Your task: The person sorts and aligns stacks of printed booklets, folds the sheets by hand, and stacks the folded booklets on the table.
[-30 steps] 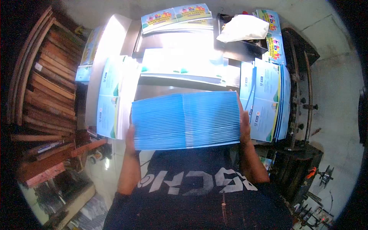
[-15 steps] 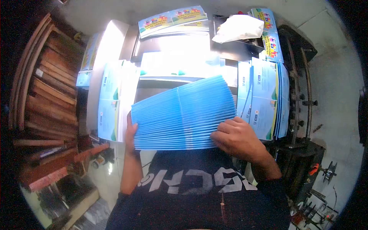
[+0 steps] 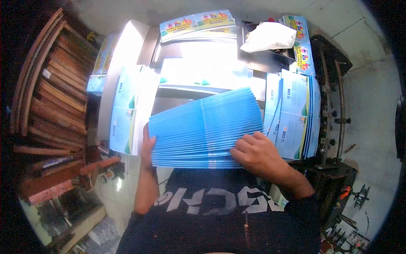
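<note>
A thick stack of blue sheets (image 3: 203,127) is fanned out in front of my chest, its edges spread into many layers. My left hand (image 3: 148,146) grips the left end, with the thumb on the front and the other fingers mostly hidden behind. At the lower right corner, my right hand (image 3: 253,151) has its fingers curled against the sheet edges. Just beyond the stack, white printed sheets (image 3: 203,74) lie on the table.
Light blue printed sheets stand in piles at the left (image 3: 122,114) and right (image 3: 294,112). Farther back are colourful printed covers (image 3: 196,25) and a black tray (image 3: 270,57) with a white bag (image 3: 270,37). Wooden boards (image 3: 61,93) line the far left.
My right hand has come from the stack's right side to the front of its lower right corner. The stack's right end has risen and its edges have fanned apart.
</note>
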### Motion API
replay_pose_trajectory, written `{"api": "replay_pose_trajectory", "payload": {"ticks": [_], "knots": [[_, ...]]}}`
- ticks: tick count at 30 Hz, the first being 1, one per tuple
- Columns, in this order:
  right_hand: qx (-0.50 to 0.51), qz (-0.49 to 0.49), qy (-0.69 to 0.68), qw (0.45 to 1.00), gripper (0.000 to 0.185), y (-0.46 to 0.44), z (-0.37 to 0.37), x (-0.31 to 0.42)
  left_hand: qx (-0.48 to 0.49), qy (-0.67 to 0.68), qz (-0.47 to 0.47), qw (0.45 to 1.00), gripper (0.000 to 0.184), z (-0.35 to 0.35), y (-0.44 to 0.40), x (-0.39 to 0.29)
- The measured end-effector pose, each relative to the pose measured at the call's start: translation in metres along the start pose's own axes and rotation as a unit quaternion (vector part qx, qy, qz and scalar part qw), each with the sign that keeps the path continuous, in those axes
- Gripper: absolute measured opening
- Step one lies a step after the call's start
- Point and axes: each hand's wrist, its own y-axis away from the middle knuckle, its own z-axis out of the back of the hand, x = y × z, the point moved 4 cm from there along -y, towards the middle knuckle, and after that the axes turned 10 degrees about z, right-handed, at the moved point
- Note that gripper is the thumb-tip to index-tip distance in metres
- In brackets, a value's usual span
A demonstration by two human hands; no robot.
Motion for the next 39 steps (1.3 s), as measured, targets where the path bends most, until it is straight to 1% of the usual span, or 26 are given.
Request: {"api": "replay_pose_trajectory", "payload": {"ticks": [2,5,8,10,11,12,13,14,15,16,18,20,21,22,23,24,25,26,28,30,32,34,35,36,38,39], "knots": [[0.004,0.016,0.021,1.0,0.015,0.0,0.002,0.001,-0.001,0.003,-0.002,1.0,0.068,0.002,0.0,0.002],[-0.05,0.017,-0.02,0.998,0.015,0.01,0.025,-0.002,-0.007,0.007,-0.006,1.0,0.067,0.0,0.002,0.0],[-0.232,-0.084,-0.004,0.969,0.015,0.023,0.086,-0.026,-0.024,0.001,0.008,1.0,0.064,0.007,0.007,0.007],[-0.373,-0.061,0.078,0.922,0.018,0.02,0.114,-0.061,-0.037,-0.008,0.02,0.999,0.063,0.01,0.01,0.009],[-0.419,-0.072,0.086,0.901,0.02,0.005,0.132,-0.073,-0.016,-0.016,0.012,1.0,0.061,0.008,0.01,0.008],[-0.426,-0.065,0.1,0.897,0.023,-0.005,0.131,-0.098,0.005,-0.023,0.006,1.0,0.059,0.006,0.01,0.007],[-0.407,-0.037,0.075,0.91,0.023,-0.024,0.128,-0.124,-0.003,-0.035,0.039,0.999,0.061,0.023,0.01,0.02],[-0.385,0.015,0.133,0.913,0.021,-0.045,0.112,-0.149,-0.001,-0.036,0.036,0.999,0.061,0.022,0.011,0.019],[-0.348,-0.03,-0.072,0.934,0.023,-0.064,0.099,-0.169,0.018,-0.047,0.032,0.998,0.061,0.018,0.013,0.019],[-0.258,-0.077,-0.138,0.953,0.026,-0.085,0.083,-0.181,0.035,-0.056,0.028,0.997,0.062,0.015,0.013,0.017],[-0.108,-0.107,-0.214,0.965,0.028,-0.113,0.053,-0.193,0.045,-0.032,0.047,0.997,0.062,0.008,0.017,0.01],[-0.001,-0.122,-0.12,0.985,0.034,-0.135,0.02,-0.205,0.048,-0.052,0.066,0.995,0.058,0.01,0.017,0.008],[-0.022,-0.107,-0.022,0.994,0.036,-0.139,0.001,-0.21,0.089,-0.019,0.053,0.994,0.048,0.002,0.016,0.002],[-0.044,-0.091,0.077,0.992,0.039,-0.142,-0.015,-0.215,0.086,-0.019,0.05,0.995,0.048,0.005,0.013,0.003],[-0.157,-0.006,0.176,0.972,0.043,-0.135,-0.02,-0.205,0.105,-0.041,0.019,0.993,0.045,0.007,0.009,0.004],[-0.183,-0.014,0.094,0.978,0.039,-0.13,-0.011,-0.191,0.124,-0.062,-0.011,0.99,0.043,0.009,0.005,0.003],[-0.109,-0.087,-0.075,0.987,0.037,-0.12,-0.001,-0.183,0.12,-0.06,-0.009,0.991,0.043,0.005,0.006,-0.001],[-0.027,-0.156,-0.241,0.958,0.037,-0.106,0.004,-0.176,0.097,-0.062,0.004,0.993,0.043,0.0,0.008,-0.007],[0.074,-0.14,-0.345,0.925,0.044,-0.066,-0.005,-0.174,0.076,-0.067,0.025,0.995,0.043,-0.001,0.011,-0.008],[0.116,-0.164,-0.35,0.915,0.053,-0.031,0.003,-0.15,0.066,-0.064,0.04,0.995,0.044,0.001,0.005,-0.006],[-0.041,-0.188,-0.492,0.849,0.051,0.006,-0.014,-0.135,0.052,-0.042,0.038,0.997,0.048,0.001,0.01,0.004],[-0.231,-0.202,-0.569,0.763,0.053,0.038,-0.061,-0.123,0.021,-0.005,0.016,1.0,0.056,0.004,0.013,0.009],[-0.289,-0.234,-0.565,0.737,0.066,0.048,-0.083,-0.106,0.046,-0.082,0.054,0.994,0.087,0.008,0.017,0.009],[-0.344,-0.226,-0.527,0.743,0.089,0.043,-0.078,-0.08,0.046,-0.084,0.06,0.994,0.087,0.0,0.019,0.012],[-0.456,-0.221,-0.575,0.642,0.102,0.037,-0.095,-0.061,-0.012,-0.011,-0.054,0.998,0.1,-0.014,0.019,0.009],[-0.447,-0.188,-0.604,0.633,0.11,0.036,-0.097,-0.057,-0.012,-0.013,-0.046,0.999,0.1,-0.011,0.019,0.01]]}}
